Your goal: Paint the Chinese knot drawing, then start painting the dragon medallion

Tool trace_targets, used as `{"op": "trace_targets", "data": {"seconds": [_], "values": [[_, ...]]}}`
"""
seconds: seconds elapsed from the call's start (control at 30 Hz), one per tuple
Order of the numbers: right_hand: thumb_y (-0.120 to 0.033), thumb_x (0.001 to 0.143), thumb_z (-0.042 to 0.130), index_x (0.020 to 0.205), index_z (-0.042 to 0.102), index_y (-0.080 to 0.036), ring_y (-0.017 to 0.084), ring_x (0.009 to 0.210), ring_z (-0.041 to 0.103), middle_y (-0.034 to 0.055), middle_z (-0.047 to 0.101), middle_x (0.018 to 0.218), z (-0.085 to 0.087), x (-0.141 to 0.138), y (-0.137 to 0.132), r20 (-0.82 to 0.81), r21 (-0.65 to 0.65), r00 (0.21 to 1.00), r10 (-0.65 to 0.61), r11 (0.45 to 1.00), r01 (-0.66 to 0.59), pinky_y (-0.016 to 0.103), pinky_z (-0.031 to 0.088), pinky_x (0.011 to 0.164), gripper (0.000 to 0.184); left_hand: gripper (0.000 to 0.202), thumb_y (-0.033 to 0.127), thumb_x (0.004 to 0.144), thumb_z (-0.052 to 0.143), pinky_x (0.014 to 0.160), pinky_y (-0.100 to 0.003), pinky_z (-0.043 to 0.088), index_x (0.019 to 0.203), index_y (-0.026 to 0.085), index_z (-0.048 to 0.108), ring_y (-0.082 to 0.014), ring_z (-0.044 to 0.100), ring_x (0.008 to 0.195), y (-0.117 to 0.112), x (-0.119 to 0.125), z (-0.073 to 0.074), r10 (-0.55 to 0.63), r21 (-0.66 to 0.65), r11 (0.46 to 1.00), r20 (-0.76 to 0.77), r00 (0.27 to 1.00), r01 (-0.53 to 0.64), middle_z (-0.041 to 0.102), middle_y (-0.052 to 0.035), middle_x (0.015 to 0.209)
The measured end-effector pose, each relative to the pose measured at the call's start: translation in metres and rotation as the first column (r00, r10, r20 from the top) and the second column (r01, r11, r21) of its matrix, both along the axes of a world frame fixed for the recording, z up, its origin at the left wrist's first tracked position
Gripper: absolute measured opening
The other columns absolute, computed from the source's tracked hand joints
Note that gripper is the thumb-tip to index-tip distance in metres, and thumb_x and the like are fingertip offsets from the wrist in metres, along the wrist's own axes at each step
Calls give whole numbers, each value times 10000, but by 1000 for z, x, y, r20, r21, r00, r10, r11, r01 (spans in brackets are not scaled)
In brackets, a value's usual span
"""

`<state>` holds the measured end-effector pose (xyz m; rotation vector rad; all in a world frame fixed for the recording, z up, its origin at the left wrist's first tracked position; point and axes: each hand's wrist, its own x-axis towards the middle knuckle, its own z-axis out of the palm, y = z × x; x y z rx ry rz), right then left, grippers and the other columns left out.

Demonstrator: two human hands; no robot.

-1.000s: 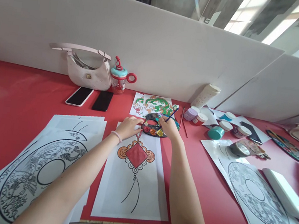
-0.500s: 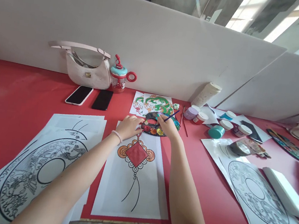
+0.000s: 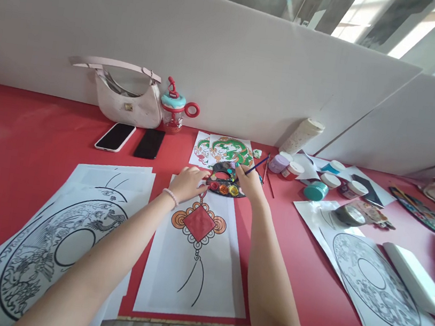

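- While the right hand [image 3: 250, 183] grips a blue-handled paintbrush [image 3: 258, 164] in bent fingers, its lower end points down over the palette.
- The left hand [image 3: 188, 183] lies at the palette's left end, fingers curved and palm down over the top of the drawing sheet; whether it pinches the palette's edge, I cannot tell. A beaded bracelet [image 3: 170, 197] circles its wrist.
- The dark palette [image 3: 220, 166] sits between the two hands at the top of the drawing sheet, with red, orange and yellow paint along its near side.
- Below it, the drawing sheet [image 3: 220, 271] lies flat: a knot ornament with a red diamond, orange loops at both sides, and uncoloured tassel lines.
- Just behind the palette are two dragon pictures [image 3: 229, 150], partly green.
- To the right stand paint jars, among them a lilac one [image 3: 279, 163] and a teal-lidded one [image 3: 316, 191].
- Under the left forearm spreads a pile of line-art sheets [image 3: 68, 244].
- Farther back, two phones [image 3: 149, 144] lie before a pale handbag [image 3: 128, 104] and a red-handled cup [image 3: 173, 113].
- Everything rests on a red table [image 3: 12, 155].
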<state>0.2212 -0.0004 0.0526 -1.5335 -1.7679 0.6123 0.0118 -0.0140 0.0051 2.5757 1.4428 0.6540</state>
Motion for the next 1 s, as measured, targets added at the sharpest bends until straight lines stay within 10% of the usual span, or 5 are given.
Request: {"op": "trace_targets", "data": {"seconds": [1.0], "values": [[-413, 832, 370, 546, 362, -204, 107, 489, 336, -26, 375, 467, 5, -3, -4, 82, 16, 997, -1, 1000, 0, 248, 279, 514, 354, 310, 344, 848, 546, 837, -383, 404, 1122, 200, 554, -235, 554, 1020, 0, -1, 1, -8, -3, 1000, 20, 1000, 8, 663, -35, 1070]]}}
